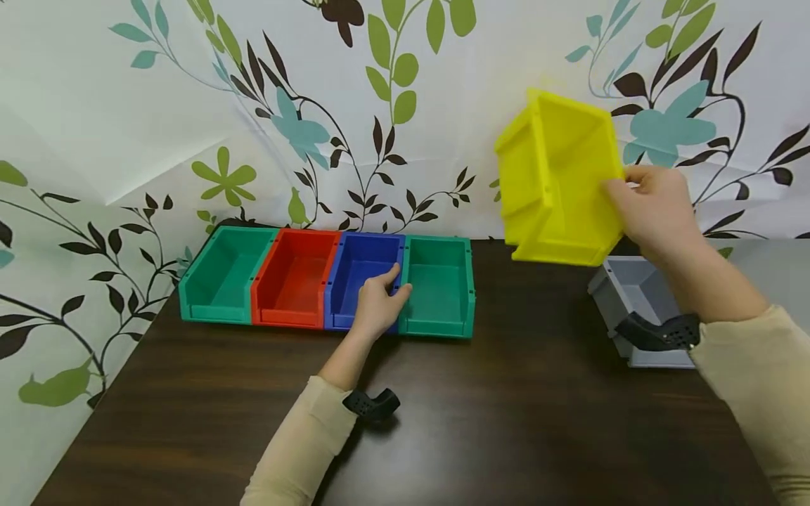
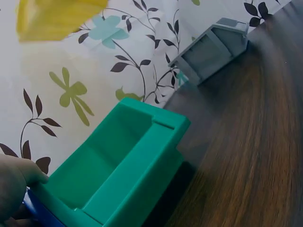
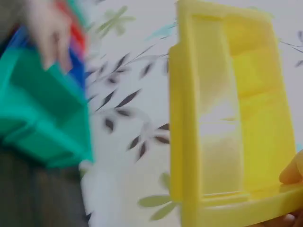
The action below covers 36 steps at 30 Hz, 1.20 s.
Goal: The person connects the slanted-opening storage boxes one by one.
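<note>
My right hand (image 1: 661,207) holds a yellow storage bin (image 1: 579,190) up by its right side wall, in the air above the table. The bin is tilted, with its inside facing me. My left hand (image 1: 377,302) is at the front of the bin row and pinches the adjoining walls of the blue bin (image 1: 354,281) and the right-hand green bin (image 1: 438,270). Part of those fingers is hidden. Close up in the left wrist view, the left hand (image 2: 16,184) touches the green bin's edge (image 2: 109,161).
A red bin (image 1: 297,277) and another green bin (image 1: 218,274) continue the row leftward. On the right, a grey bin (image 1: 633,309) stands on the dark wooden table (image 1: 506,422), partly behind my right forearm. A leaf-patterned wall covering (image 1: 443,190) rises behind.
</note>
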Each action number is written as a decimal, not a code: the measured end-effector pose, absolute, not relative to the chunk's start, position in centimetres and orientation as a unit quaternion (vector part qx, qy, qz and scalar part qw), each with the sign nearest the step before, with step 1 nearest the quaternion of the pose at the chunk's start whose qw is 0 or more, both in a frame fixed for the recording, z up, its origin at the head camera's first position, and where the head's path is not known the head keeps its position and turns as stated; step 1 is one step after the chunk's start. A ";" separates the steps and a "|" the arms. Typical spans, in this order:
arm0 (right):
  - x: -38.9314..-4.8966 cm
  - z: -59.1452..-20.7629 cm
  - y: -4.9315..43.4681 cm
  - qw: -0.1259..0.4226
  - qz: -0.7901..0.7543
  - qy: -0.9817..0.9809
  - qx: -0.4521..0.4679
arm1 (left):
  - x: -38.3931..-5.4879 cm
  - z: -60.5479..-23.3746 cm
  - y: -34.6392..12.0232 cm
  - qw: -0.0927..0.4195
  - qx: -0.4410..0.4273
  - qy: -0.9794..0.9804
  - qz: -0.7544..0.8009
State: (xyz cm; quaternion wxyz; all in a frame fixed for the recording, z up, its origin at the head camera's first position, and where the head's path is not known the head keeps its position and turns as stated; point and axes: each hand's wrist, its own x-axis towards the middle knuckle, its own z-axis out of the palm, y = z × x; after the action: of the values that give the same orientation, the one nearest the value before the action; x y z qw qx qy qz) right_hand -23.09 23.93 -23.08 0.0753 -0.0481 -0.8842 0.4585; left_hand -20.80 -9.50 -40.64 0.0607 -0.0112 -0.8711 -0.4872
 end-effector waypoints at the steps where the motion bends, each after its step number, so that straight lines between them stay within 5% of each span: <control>1: -22.9 -23.3 23.6 0.061 0.408 -0.910 -0.042 | -20.9 -40.7 -9.5 0.060 -0.007 -0.871 -0.487; 14: -22.3 -34.3 23.4 -0.033 0.363 -0.931 -0.022 | -20.6 -41.0 -9.4 0.066 0.003 -0.868 -0.491; 24: -22.3 -35.5 23.0 -0.057 0.365 -0.927 -0.057 | -20.5 -40.6 -9.2 0.063 -0.006 -0.869 -0.492; 36: -22.1 -34.6 22.4 -0.023 0.325 -0.944 -0.046 | -20.4 -40.4 -9.1 0.074 -0.013 -0.864 -0.497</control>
State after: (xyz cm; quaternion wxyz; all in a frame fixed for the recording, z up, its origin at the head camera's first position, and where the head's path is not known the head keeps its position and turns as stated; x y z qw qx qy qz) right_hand -22.13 22.45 -34.55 -0.0234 -0.0460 -0.9443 0.3249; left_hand -20.41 -9.05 -40.40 0.0741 -0.0132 -0.8643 -0.4973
